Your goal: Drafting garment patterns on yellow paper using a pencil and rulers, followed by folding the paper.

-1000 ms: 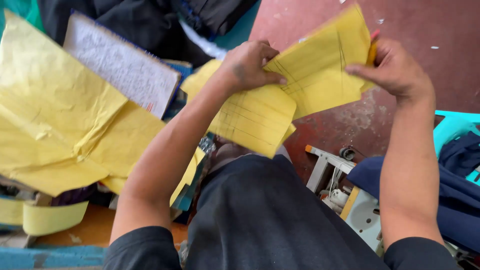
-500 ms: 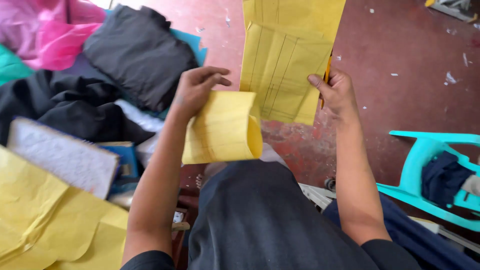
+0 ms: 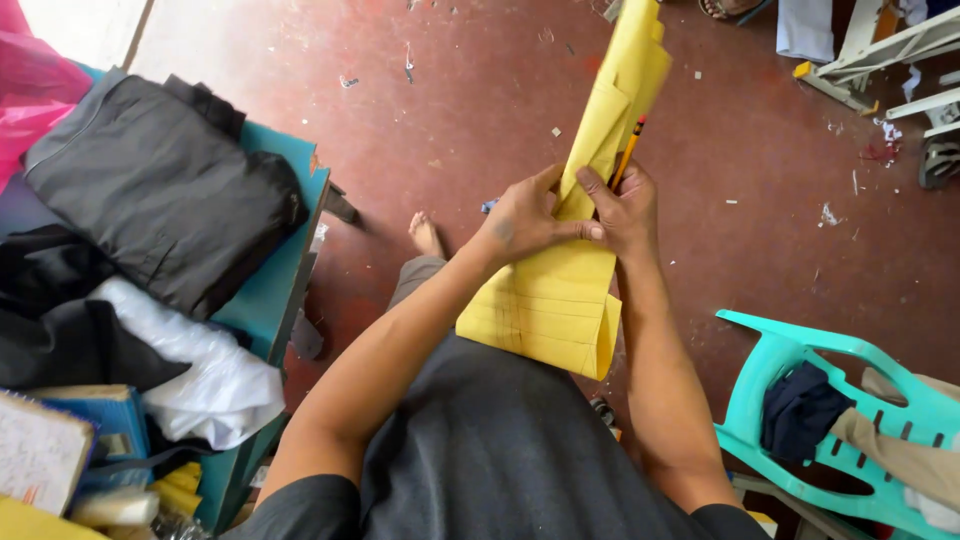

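Left hand [image 3: 520, 215] and right hand [image 3: 625, 208]: both closing tight on the yellow paper pattern [image 3: 560, 300] at mid-length, right also pinching an orange pencil [image 3: 627, 152] pointing toward 1 o'clock. Advisably keeping thumbs pressing flat on the crease, edges aligned, folding over the lap. Lying outward at 9 o'clock: dark garments [image 3: 160, 190] on a teal table [image 3: 275, 290]; at 4 o'clock, turquoise plastic chair [image 3: 800, 350].

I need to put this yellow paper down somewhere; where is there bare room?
Bare red floor lies between the blue table and the teal chair, ahead of both hands, dotted only with small scraps. The table is crowded with dark clothes and white cloth; the chair holds clothes too.
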